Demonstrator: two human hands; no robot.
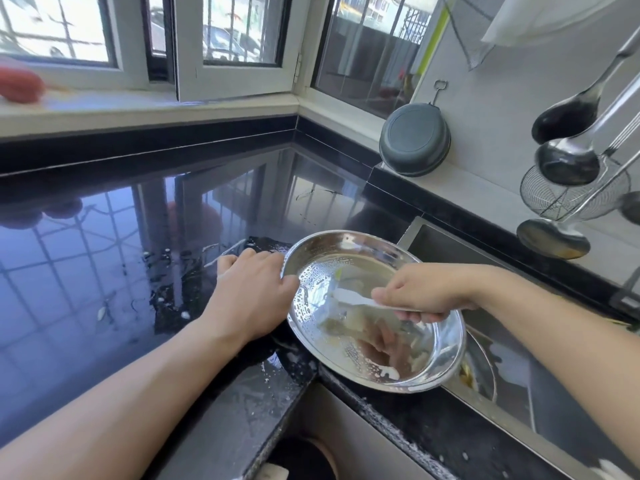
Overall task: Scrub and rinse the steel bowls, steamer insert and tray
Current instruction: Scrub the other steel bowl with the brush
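Left hand (254,292) grips steel bowl (374,306) rim | right hand (419,292) clutches white-handled brush (349,297), head blurred | sink (512,375) contents obscured

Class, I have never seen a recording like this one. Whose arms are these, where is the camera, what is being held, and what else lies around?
No machine here: a person washes up, and a wide-angle camera on their head looks down at both hands. The left hand grips the rim of a wet steel bowl, tilted at the edge of the black counter beside the sink. The right hand holds a white handle, likely a scrubbing brush, inside the bowl. Ladles and a wire strainer hang on the wall at the right; a dark pan leans against it.
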